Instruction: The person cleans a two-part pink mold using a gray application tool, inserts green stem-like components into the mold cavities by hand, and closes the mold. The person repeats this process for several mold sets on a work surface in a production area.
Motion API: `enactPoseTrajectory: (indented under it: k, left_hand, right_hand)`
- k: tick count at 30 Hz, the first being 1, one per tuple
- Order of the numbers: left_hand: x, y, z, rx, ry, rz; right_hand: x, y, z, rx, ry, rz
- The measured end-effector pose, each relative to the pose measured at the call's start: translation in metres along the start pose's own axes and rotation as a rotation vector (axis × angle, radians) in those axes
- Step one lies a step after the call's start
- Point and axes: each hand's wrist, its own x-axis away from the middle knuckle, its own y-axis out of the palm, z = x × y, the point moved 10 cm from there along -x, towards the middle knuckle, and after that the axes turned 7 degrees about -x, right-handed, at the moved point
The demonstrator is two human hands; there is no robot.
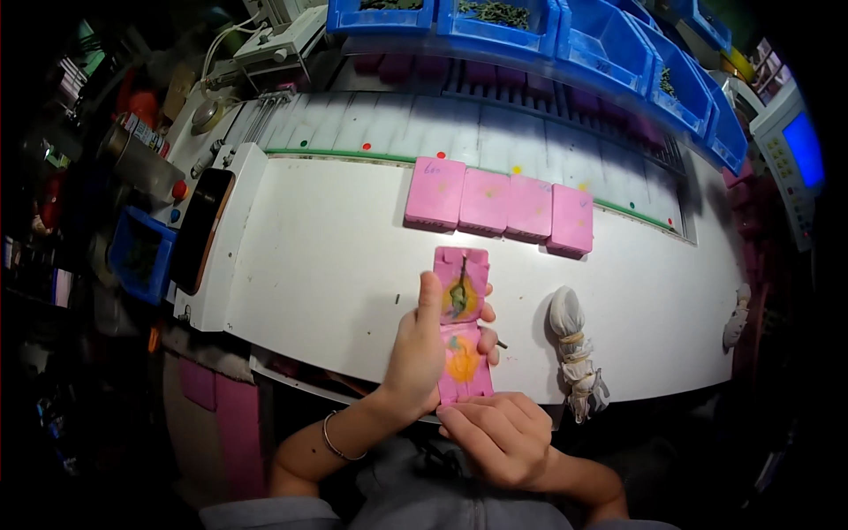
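My left hand (pixel 420 350) holds an opened pink rubber mold (pixel 478 302) above the white table, its thumb along the left side and its fingertips showing on the right. Both halves lie face up, one above the other, with orange stains inside. A dark green branched piece (pixel 458 299) rests in the upper half. With curled fingers, my right hand (pixel 502 436) grips the bottom edge of the lower half. Just beyond the hands, several closed pink molds (pixel 484 200) stand side by side in a row. A small dark stick shows beside my left fingertips.
A tied white cloth bundle (pixel 574 352) lies right of the hands. Blue bins (pixel 605 53), some with green pieces, line the back above a white slotted rack (pixel 353 124). A phone (pixel 205 231) rests at left; a device with a blue screen (pixel 799 150) stands at right.
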Motion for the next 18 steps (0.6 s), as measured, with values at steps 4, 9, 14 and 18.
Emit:
enactPoseTrajectory:
  k: [4, 9, 14, 18]
  left_hand:
    - [0.012, 0.009, 0.005, -0.391, 0.059, 0.076]
    - [0.02, 0.027, 0.003, -0.549, 0.081, -0.097]
    - [0.021, 0.028, 0.007, -0.695, 0.142, -0.128]
    - [0.021, 0.03, 0.012, -0.654, 0.104, -0.11]
  right_hand:
    - [-0.009, -0.032, 0.057, -0.229, 0.318, 0.219]
    - [-0.021, -0.032, 0.086, -0.367, 0.511, 0.273]
    - [-0.009, -0.025, 0.107, -0.445, 0.655, 0.226]
    - [-0.005, -0.02, 0.111, -0.733, 0.793, 0.285]
